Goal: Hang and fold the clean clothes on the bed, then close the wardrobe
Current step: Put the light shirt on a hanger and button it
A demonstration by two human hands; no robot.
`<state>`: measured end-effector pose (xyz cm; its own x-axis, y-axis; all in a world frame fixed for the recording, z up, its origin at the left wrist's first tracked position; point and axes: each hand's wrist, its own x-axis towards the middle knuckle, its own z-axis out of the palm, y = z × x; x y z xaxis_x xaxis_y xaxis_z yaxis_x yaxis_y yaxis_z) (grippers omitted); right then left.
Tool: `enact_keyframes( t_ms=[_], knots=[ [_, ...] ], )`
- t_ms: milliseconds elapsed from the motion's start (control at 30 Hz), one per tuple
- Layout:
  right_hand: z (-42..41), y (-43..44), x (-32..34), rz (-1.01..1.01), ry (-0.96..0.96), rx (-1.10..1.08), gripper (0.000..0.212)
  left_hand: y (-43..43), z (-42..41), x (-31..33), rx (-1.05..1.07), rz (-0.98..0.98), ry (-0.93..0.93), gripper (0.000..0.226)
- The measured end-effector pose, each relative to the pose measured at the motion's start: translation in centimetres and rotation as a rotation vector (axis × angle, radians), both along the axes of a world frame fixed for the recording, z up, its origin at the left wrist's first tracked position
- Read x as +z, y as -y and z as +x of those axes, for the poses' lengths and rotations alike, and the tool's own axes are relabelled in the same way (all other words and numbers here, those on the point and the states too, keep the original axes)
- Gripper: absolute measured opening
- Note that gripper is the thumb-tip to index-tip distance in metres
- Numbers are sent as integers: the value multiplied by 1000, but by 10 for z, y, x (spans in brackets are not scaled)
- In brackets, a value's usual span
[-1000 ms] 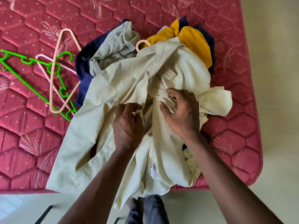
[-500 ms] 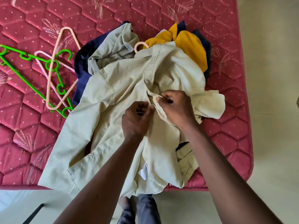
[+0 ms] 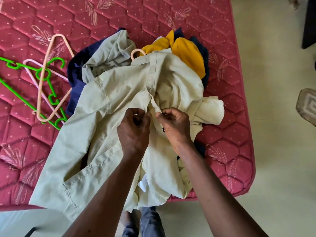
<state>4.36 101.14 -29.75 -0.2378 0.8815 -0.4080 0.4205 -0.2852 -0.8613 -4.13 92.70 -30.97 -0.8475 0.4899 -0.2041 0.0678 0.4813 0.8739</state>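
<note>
There are two hands (image 3: 133,132), three loose hangers (image 3: 41,93), one beige shirt (image 3: 102,120) and one yellow garment (image 3: 189,55).

the bed (image 3: 153,17) is covered in deep pinkish red, quilted in hexagons, dotted with pale specks and stitched with pale leaf sprays. the shirt (image 3: 106,117) is coloured a plain pale khaki cream. a navy garment (image 3: 75,77) and a mustard yellow garment (image 3: 189,53) are seen unpatterned. a green hanger (image 3: 51,98), a peach hanger (image 3: 41,86) and a lilac hanger (image 3: 30,60) are seen in plain colour. the floor (image 3: 273,117) is coloured cream.
</note>
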Motion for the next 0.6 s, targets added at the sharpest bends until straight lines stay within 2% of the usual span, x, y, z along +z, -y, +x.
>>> enact_keyframes(
  t_ms=[133,300,433,500,600],
  knots=[
    [3,14,11,-66,-47,16,4,8,-1,20,-85,66,23,3],
    [10,29,16,-119,-85,-12,15,18,5,27,-152,68,58,12],
    [13,38,18,-128,-106,-125,12,23,7,24,-72,-18,-234,14],
    [12,42,22,-151,-153,-141,8,23,7,25,-142,-22,-347,8],
    [11,45,26,-184,-218,-174,7,23,10,27,-268,24,-342,7]
  ],
)
